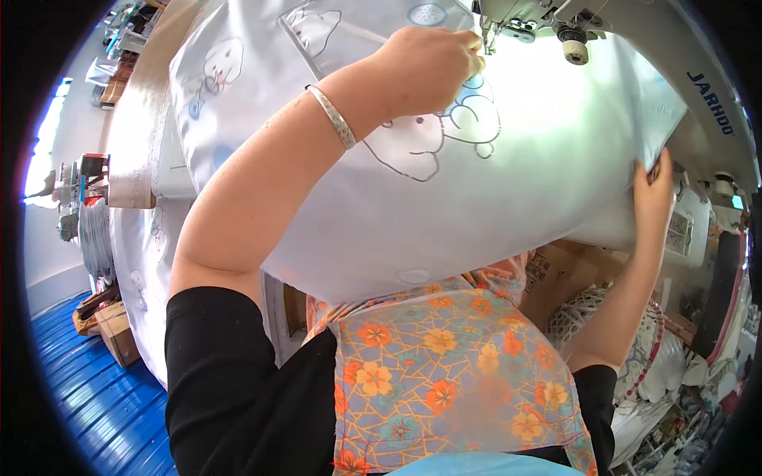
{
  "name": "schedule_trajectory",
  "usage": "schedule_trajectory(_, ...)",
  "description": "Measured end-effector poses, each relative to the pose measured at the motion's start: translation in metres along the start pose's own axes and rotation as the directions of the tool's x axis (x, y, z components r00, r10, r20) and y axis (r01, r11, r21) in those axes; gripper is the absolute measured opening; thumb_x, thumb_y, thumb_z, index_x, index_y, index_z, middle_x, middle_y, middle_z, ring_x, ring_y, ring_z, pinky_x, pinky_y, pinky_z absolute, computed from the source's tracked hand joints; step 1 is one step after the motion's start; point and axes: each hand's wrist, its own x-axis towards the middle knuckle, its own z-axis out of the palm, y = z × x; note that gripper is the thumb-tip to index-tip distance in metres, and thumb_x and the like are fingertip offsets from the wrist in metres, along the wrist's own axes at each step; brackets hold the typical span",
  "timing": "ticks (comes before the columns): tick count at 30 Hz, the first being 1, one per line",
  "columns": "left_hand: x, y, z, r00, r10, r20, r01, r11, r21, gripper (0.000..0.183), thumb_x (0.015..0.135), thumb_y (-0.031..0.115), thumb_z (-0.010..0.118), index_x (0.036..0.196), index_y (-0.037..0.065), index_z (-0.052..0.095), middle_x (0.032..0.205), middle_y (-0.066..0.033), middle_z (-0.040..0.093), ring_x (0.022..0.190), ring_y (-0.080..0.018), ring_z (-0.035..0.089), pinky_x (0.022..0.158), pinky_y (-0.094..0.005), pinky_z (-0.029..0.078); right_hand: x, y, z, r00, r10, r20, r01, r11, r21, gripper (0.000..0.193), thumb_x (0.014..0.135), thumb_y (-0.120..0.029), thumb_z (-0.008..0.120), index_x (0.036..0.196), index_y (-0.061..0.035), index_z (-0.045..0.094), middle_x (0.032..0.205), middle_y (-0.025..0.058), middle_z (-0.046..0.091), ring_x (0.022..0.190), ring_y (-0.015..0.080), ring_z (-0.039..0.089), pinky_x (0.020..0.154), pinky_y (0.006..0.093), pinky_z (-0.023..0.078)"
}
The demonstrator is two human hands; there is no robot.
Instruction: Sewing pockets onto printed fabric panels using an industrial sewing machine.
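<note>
A large sheet of white, slightly shiny fabric printed with cartoon animals lies across the sewing machine's bed and hangs toward my lap. My left hand reaches over it from the left, closed, its fingertips pinching the fabric just beside the needle and presser foot of the sewing machine. What exactly lies under those fingertips is partly hidden. Over at the right, my right hand grips the fabric's edge between thumb and fingers, holding that corner raised. A bright lamp lights the cloth right of the needle.
More of the printed fabric hangs down on the left beside a metal fitting. A small cardboard box stands near the blue ribbed floor. At lower right, a white mesh bag and piled cloth scraps lie below the machine.
</note>
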Motion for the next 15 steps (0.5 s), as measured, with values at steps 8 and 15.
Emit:
schedule_trajectory(8,0.002,0.004,-0.003,0.999,-0.034,-0.014,0.035,0.998,0.057,0.028,0.085,0.007,0.052,0.109,0.009,0.067,0.122,-0.0015,0.061,0.101,-0.0211,0.062,0.074,-0.0366,0.053,-0.122,-0.009,0.009,0.995,-0.090,-0.043,0.096,0.978,0.187,0.044,0.088,-0.012,0.065,0.131,-0.0072,0.056,0.073,-0.0003,0.057,0.064,0.0078,0.049,0.062,0.0236,0.044)
schedule_trajectory(15,0.003,-0.013,-0.027,0.967,0.253,-0.042,-0.247,0.963,0.108,0.020,0.089,0.017,0.055,0.102,0.006,0.065,0.117,-0.0102,0.062,0.105,-0.0279,0.059,0.088,-0.0404,0.047,-0.218,-0.053,0.069,0.824,-0.514,0.239,0.170,0.626,0.761,0.026,0.082,-0.001,0.070,0.108,-0.0025,0.068,0.074,0.0015,0.059,0.062,0.0071,0.049,0.061,0.0208,0.041)
